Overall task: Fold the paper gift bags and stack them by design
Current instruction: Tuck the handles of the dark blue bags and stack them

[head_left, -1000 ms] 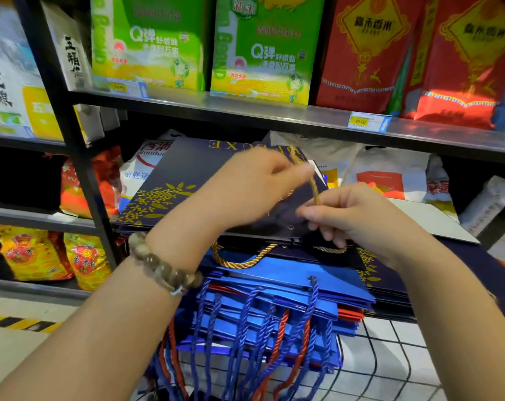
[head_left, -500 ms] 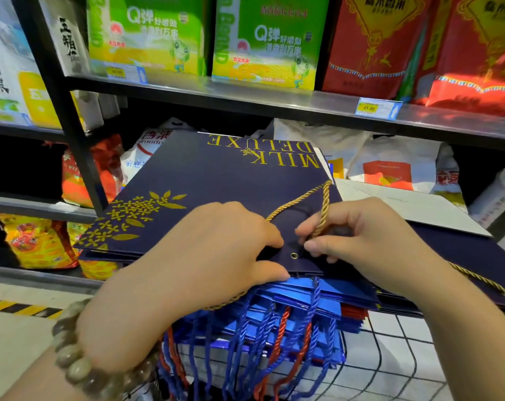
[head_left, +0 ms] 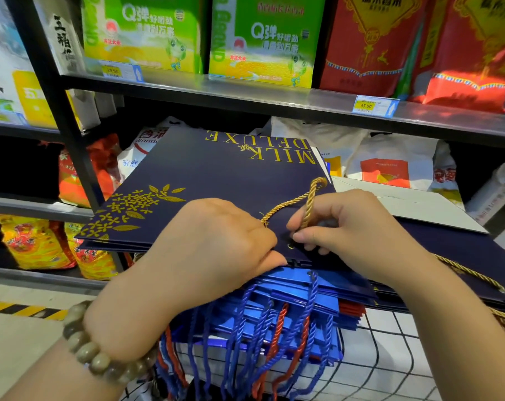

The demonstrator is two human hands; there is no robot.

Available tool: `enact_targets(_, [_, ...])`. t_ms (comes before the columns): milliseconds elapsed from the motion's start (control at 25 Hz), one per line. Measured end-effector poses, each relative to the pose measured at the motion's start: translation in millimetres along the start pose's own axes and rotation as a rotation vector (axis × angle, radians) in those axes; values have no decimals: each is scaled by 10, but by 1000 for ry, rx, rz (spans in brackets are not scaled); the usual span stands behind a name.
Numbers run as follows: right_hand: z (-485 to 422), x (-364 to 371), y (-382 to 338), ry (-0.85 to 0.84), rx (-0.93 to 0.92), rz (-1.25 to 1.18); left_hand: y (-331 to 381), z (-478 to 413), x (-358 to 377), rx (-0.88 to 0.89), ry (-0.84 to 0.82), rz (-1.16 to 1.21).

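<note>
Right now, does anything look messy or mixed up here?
Yes: red twisted cord handles hang among the blue cord handles of the shiny blue paper bag stack, so another design seems mixed into it.

In front of me a metal shelf (head_left: 245, 95) carries two green rice packs (head_left: 143, 33) side by side, with red sacks (head_left: 367, 44) to their right. A yellow price tag (head_left: 372, 106) reading 45.00 is clipped to its front edge, and another (head_left: 119, 71) sits further left. Below the shelf lie white sacks (head_left: 390, 157). Orange and yellow bags (head_left: 28, 241) fill the low shelf left of the black upright (head_left: 60, 111). Yellow-black tape (head_left: 22, 309) marks the floor, and a black wire grid (head_left: 390, 357) is nearest me.
</note>
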State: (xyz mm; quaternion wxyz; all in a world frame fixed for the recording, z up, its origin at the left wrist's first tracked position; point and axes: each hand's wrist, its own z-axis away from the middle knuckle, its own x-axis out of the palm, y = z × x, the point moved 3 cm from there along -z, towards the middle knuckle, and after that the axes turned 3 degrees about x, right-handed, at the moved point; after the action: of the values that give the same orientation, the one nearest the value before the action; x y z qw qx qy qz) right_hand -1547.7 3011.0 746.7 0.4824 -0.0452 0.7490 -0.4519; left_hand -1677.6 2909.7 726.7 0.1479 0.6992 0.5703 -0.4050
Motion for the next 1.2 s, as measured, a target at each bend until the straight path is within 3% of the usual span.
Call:
enact_targets(280, [82, 12, -76, 55, -227, 444, -35, 12, -44, 33, 278, -115])
enact_targets(360, [134, -6, -50, -40, -220, 383, -66, 18, -53, 18, 300, -123])
enact_targets(440, [157, -15, -49, -63, -225, 353, -91, -4, -51, -18, 285, -144])
enact_targets(680, [44, 33, -35, 20, -236, 336, 131, -67, -147, -340, 249, -69])
enact_targets(800, [38, 70, -75, 15, -248, 285, 200, -121, -66, -382, 111, -176])
enact_targets(1000, [52, 111, -17, 66, -223, 254, 262, -148, 63, -366, 93, -279])
enact_targets(1200, [97, 181, 20, 101, -228, 346, 281, -124, 100, -372, -20, -166])
